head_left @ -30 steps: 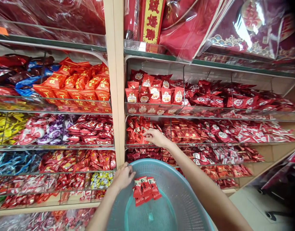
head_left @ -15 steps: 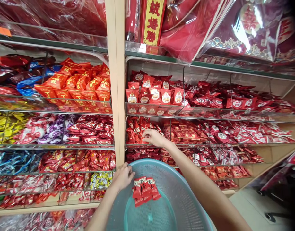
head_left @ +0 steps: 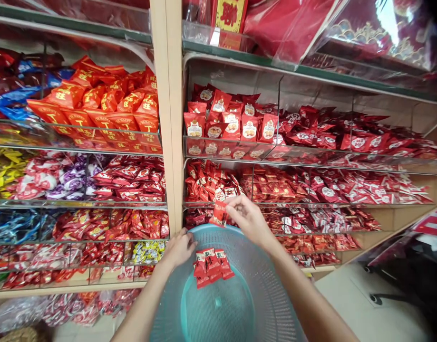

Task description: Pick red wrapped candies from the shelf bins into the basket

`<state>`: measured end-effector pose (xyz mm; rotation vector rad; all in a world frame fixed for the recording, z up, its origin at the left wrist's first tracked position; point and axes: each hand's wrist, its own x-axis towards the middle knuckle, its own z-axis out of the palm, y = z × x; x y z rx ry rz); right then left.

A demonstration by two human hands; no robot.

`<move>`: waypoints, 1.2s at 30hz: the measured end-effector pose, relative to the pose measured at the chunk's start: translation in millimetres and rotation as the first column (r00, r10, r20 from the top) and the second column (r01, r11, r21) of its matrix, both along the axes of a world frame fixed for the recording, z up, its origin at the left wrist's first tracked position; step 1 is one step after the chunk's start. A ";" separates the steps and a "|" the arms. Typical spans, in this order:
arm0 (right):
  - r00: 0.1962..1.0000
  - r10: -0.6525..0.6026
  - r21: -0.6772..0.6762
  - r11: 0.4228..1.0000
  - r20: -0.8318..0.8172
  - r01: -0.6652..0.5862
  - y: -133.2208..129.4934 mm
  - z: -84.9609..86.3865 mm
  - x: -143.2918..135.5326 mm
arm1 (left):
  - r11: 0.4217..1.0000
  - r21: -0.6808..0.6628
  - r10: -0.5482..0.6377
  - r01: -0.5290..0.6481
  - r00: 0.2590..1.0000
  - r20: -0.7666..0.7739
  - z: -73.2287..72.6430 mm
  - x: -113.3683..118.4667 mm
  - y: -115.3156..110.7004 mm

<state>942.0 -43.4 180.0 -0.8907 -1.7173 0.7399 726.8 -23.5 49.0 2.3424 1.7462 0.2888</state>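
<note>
Basket, a single teal one with perforated walls, holds an overlapping cluster of red packets: three cream-topped fronts show, and edges beneath leave the full count uncertain. The left hand is curled over the basket's rim at its far left. The right hand pinches one loose packet between thumb and fingers, near the far rim; whether packet and rim touch cannot be told. Beyond that hand, one shelf compartment bears a heap of similar packets, too jumbled to count. One wooden post divides two banks of shelves.
</note>
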 end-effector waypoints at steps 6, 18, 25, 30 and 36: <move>0.892 -0.133 -0.617 0.765 -0.432 -0.185 -16.7 -92.4 8.4 | 1.000 -0.003 -0.009 0.009 1.000 0.020 2.3 0.7 -1.1; 0.618 -0.173 -0.604 0.521 -0.767 -0.604 -31.7 -103.6 9.5 | 0.999 0.040 -0.027 0.027 1.000 -0.005 -2.3 1.2 1.7; 0.522 -0.308 -0.603 0.491 -0.795 -0.628 -32.2 -120.1 7.2 | 0.999 0.037 -0.023 0.023 1.000 0.002 -0.3 3.2 0.6; 0.523 -0.341 -0.624 0.460 -0.781 -0.631 -32.0 -129.2 4.8 | 0.999 0.034 -0.028 0.029 0.999 -0.020 2.4 3.3 -0.1; 0.529 -0.315 -0.613 0.486 -0.788 -0.623 -32.1 -140.0 3.6 | 0.999 0.023 -0.028 0.029 0.999 -0.032 5.7 4.6 -0.6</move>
